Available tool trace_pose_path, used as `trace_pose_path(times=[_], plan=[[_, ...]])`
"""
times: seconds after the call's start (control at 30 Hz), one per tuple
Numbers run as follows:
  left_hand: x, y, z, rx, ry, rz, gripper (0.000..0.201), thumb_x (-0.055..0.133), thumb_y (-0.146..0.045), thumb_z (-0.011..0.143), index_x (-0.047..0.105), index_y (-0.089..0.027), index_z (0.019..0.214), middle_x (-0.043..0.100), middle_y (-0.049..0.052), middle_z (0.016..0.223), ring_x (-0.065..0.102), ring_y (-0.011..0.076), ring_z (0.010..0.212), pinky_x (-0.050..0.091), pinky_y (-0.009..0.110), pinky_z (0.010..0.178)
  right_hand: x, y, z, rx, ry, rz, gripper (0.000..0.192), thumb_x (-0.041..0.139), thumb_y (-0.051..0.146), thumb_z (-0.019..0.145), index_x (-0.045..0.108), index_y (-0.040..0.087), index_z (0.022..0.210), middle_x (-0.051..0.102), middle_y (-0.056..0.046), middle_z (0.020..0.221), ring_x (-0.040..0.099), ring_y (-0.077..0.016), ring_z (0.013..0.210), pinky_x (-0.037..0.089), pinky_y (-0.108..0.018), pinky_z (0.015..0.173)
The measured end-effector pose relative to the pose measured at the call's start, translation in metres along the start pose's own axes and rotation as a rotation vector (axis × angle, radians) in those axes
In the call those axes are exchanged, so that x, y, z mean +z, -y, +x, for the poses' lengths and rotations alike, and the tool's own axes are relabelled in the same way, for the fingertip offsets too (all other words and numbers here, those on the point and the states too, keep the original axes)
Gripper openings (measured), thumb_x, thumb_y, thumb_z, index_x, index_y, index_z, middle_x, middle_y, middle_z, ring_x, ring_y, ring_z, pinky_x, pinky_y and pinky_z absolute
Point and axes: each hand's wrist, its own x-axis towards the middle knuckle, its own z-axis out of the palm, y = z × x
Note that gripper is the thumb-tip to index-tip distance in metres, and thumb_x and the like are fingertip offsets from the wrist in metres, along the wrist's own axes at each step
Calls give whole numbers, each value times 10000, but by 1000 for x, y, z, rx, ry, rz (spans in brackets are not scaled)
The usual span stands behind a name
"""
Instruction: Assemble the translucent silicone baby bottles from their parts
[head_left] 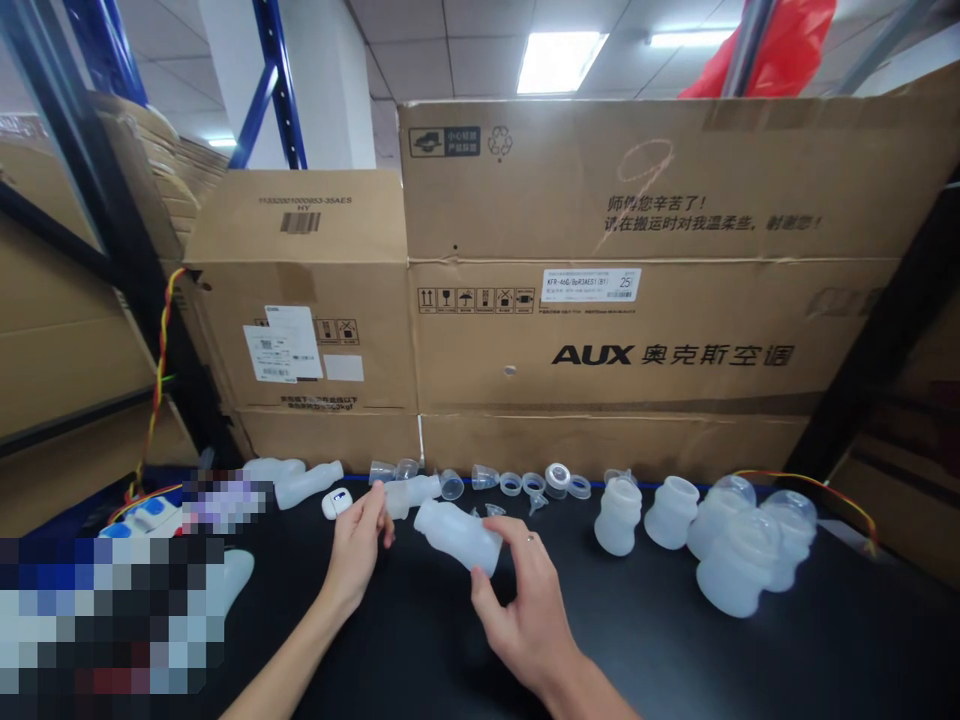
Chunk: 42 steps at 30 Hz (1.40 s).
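My right hand holds a translucent white plastic bottle tilted above the black table; a ring shows on one finger. My left hand reaches forward with fingers together, its tips touching another translucent bottle part that lies on the table. A small white oval device sits just left of that hand. Whether the left hand grips the part is unclear.
Several small clear caps and rings lie in a row along the table's back. Several wide translucent bottles stand at the right. More bottles lie at the left. Big cardboard boxes wall the back; a blurred patch covers the lower left.
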Motion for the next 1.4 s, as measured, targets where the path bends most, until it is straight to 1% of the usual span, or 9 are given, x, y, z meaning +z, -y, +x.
trace_pose_path(times=[0.13, 0.27, 0.43, 0.57, 0.67, 0.8, 1.1, 1.23, 1.4], plan=[[5, -7, -7, -85, 137, -41, 634, 657, -680, 869, 400, -236, 498, 480, -40, 439, 449, 112, 444, 376, 247, 512, 0, 0, 0, -35, 68, 130, 405, 567, 165, 902, 551, 240, 1299, 661, -92, 1205, 671, -242, 1063, 571, -354, 921], [9, -11, -12, -140, 184, -91, 599, 786, -614, 796, 465, -200, 505, 467, -56, 462, 432, 86, 445, 359, 215, 469, 2, -1, -2, -100, 75, 151, 464, 592, 150, 908, 546, 244, 1359, 628, -112, 1315, 649, -251, 1203, 562, -371, 1026], [11, -13, -11, -177, 191, -211, 434, 789, -594, 798, 653, -183, 771, 615, -26, 680, 594, 148, 605, 534, 257, 519, 4, -3, -4, -111, 37, 126, 469, 623, 179, 946, 538, 235, 1403, 623, -132, 1370, 632, -259, 1282, 554, -397, 1083], [9, -13, -10, -200, 228, -263, 454, 781, -574, 824, 730, -161, 1005, 707, 24, 786, 650, 168, 632, 563, 274, 526, 5, -4, -4, -79, 20, 125, 458, 636, 236, 975, 546, 238, 1423, 645, -130, 1362, 660, -263, 1260, 570, -405, 1076], [6, -14, -9, -216, 270, -281, 478, 768, -579, 842, 773, -121, 980, 747, 74, 816, 677, 179, 660, 581, 283, 573, 6, -4, -6, -62, 13, 130, 454, 636, 260, 988, 552, 246, 1434, 652, -132, 1361, 669, -275, 1252, 577, -425, 1075], [3, -14, -7, -223, 287, -276, 446, 882, -487, 752, 801, -131, 1009, 797, 106, 953, 732, 210, 807, 604, 285, 697, 8, -6, -10, -77, 15, 116, 481, 637, 260, 996, 536, 264, 1466, 619, -138, 1407, 649, -281, 1282, 581, -448, 1077], [-2, -9, -4, -287, 324, -229, 445, 863, -500, 772, 801, -138, 1025, 829, 127, 929, 778, 232, 781, 596, 315, 745, 3, -4, -5, -315, 43, 59, 544, 524, -8, 952, 648, 336, 1355, 628, -94, 1422, 618, -263, 1294, 567, -498, 1074], [0, -12, -7, -266, 333, -239, 471, 899, -459, 727, 808, -136, 1056, 818, 144, 1019, 769, 273, 906, 599, 357, 817, 0, -4, -3, -118, 62, 215, 468, 722, 208, 931, 631, 294, 1382, 666, -118, 1344, 695, -260, 1159, 628, -392, 950], [-4, -15, -8, -240, 299, -205, 481, 938, -411, 657, 826, -154, 1048, 822, 120, 973, 753, 263, 882, 578, 348, 815, 11, -5, -5, 343, 74, 496, 445, 763, 488, 900, 706, 211, 1243, 753, -77, 953, 727, -199, 730, 633, -314, 665]])
